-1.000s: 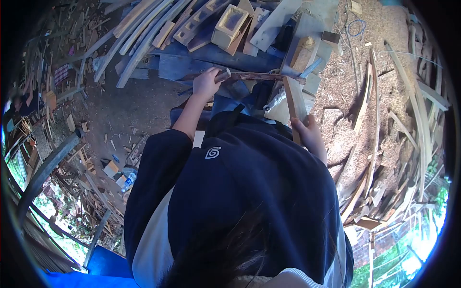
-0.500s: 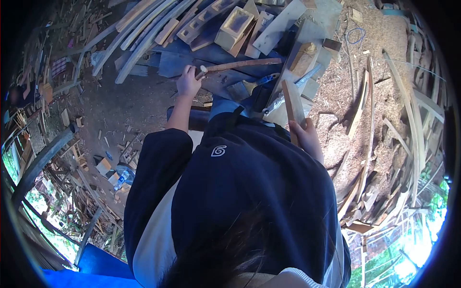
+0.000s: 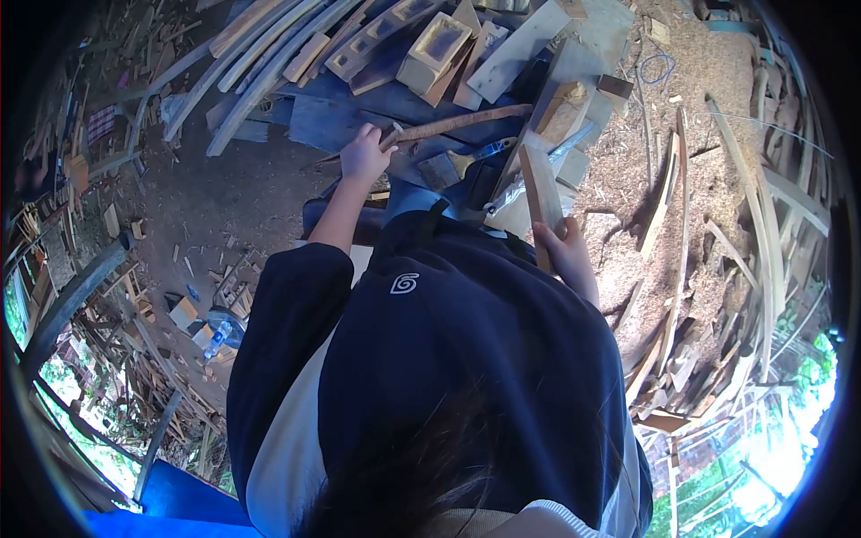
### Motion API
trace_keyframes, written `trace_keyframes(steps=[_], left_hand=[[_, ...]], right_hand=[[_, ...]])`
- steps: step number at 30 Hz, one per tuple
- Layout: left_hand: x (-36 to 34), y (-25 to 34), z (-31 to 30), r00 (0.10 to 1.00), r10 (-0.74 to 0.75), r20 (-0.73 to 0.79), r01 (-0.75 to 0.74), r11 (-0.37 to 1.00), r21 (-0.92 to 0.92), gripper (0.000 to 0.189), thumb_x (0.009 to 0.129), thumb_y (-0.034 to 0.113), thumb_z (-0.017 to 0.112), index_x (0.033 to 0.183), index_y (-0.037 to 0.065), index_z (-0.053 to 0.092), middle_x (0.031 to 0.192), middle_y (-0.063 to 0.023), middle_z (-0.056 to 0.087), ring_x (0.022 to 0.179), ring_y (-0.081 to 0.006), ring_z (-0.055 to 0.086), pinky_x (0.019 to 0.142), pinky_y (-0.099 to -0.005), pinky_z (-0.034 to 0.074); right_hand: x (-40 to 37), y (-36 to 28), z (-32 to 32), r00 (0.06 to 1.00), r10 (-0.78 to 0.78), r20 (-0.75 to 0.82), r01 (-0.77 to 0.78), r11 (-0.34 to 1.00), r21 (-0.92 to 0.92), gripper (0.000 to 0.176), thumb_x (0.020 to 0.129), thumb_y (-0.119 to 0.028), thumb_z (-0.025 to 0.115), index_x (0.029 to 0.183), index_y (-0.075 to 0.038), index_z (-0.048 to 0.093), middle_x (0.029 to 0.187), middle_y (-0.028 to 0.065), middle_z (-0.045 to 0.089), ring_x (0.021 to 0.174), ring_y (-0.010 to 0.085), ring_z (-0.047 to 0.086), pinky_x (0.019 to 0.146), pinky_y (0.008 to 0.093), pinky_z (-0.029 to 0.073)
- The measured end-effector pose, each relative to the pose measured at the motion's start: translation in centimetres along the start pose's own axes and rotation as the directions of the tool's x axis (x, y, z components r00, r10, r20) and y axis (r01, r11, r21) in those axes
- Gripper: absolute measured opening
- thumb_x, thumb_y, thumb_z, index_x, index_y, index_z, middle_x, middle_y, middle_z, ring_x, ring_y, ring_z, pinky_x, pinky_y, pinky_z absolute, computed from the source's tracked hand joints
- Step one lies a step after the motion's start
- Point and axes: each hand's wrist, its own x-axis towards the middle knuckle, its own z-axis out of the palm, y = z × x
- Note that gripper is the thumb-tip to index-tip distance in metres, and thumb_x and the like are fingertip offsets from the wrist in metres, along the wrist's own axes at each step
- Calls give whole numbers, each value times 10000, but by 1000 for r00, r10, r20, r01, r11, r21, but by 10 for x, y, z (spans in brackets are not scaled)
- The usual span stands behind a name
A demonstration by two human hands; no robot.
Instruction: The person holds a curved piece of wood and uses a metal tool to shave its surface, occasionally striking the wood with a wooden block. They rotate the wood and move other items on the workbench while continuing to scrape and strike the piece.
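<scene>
My left hand [image 3: 365, 157] is closed around the head end of what looks like a hammer [image 3: 462, 122], its long wooden handle pointing right over the bench. Lower right, my right hand [image 3: 567, 251] grips the near end of a wooden block [image 3: 540, 184], which stands at a steep slant beside the bench edge. Between the hands lies a wide, flat brush-like tool [image 3: 462, 164] with a blue label. Crumpled clear plastic [image 3: 508, 199] is close to the block's left side.
Wood with square hollows [image 3: 437, 49] and several long curved strips [image 3: 278, 67] lie at the back of the work surface. Wood shavings [image 3: 619, 202] cover the ground at right, with long planks [image 3: 682, 242] across them. A plastic bottle [image 3: 218, 339] is on the floor at left.
My left hand has shifted a little right with the hammer, whose head has turned slightly. My right hand still holds the block, which has barely moved. The whole view has drifted slightly.
</scene>
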Motion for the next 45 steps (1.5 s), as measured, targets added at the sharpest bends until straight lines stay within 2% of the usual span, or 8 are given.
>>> trace_keyframes(steps=[8, 14, 16, 20, 28, 34, 36, 45], left_hand=[[-15, -1, 0, 999, 9, -32, -11, 999, -47, 443, 748, 369, 800, 1007, 42, 651, 1084, -71, 636, 918, -331, 672, 734, -442, 550], [-20, 0, -4, 995, -75, -63, 67, 991, -116, 452, 752, 382, 797, 1008, 40, 650, 1088, -89, 638, 927, -343, 666, 756, -455, 543], [-13, 9, 0, 986, -84, -145, 64, 988, -141, 442, 756, 383, 793, 997, 43, 646, 1086, -104, 636, 946, -347, 660, 766, -458, 544], [7, 38, 3, 994, -78, -73, 66, 987, -149, 419, 762, 377, 787, 979, 52, 637, 1091, -109, 633, 946, -348, 660, 771, -467, 546], [21, 66, 27, 981, -164, -104, 138, 966, -221, 350, 766, 327, 781, 978, 82, 648, 1076, -90, 623, 913, -337, 670, 735, -459, 553], [16, 53, 23, 987, -40, -158, -4, 962, -274, 296, 764, 220, 756, 1017, 100, 661, 1050, -48, 624, 895, -319, 668, 723, -444, 546], [18, 47, 20, 983, 68, -170, -109, 964, -241, 279, 757, 169, 731, 1019, 101, 666, 1046, -46, 629, 896, -315, 665, 729, -432, 545], [31, 39, 10, 986, 58, -156, -99, 957, -273, 284, 765, 187, 729, 1029, 100, 671, 1054, -33, 633, 899, -306, 666, 734, -419, 543]], right_hand=[[-3, 5, 2, 1000, -18, -15, 18, 1000, 7, 770, 772, -513, 748, 1159, 108, 510, 1014, 292, 656, 908, 326, 695, 769, 407, 546], [-4, 6, 4, 1000, -6, -9, 6, 1000, 0, 764, 768, -513, 748, 1162, 100, 515, 1014, 298, 655, 921, 330, 696, 780, 405, 544], [-5, 4, 6, 1000, -8, -6, 8, 1000, -4, 764, 768, -510, 749, 1161, 102, 515, 1018, 300, 654, 924, 333, 694, 783, 408, 543], [-10, -8, 9, 1000, -1, -14, 0, 998, -60, 764, 768, -503, 751, 1157, 109, 512, 1032, 303, 650, 943, 342, 688, 799, 413, 538], [-11, -4, 10, 999, -33, -2, 33, 998, -49, 774, 783, -504, 740, 1175, 121, 503, 1040, 303, 648, 954, 344, 684, 808, 408, 530], [-7, -5, 10, 999, -29, 18, 30, 996, -90, 804, 781, -518, 741, 1198, 123, 494, 1055, 313, 643, 961, 357, 684, 817, 416, 531], [-5, -6, 11, 999, -26, 25, 28, 994, -110, 817, 780, -524, 741, 1205, 127, 491, 1062, 319, 642, 967, 362, 683, 822, 417, 531], [-1, -10, 8, 999, -36, 20, 39, 992, -117, 845, 781, -530, 737, 1240, 131, 478, 1089, 335, 633, 1004, 381, 676, 846, 425, 529]])
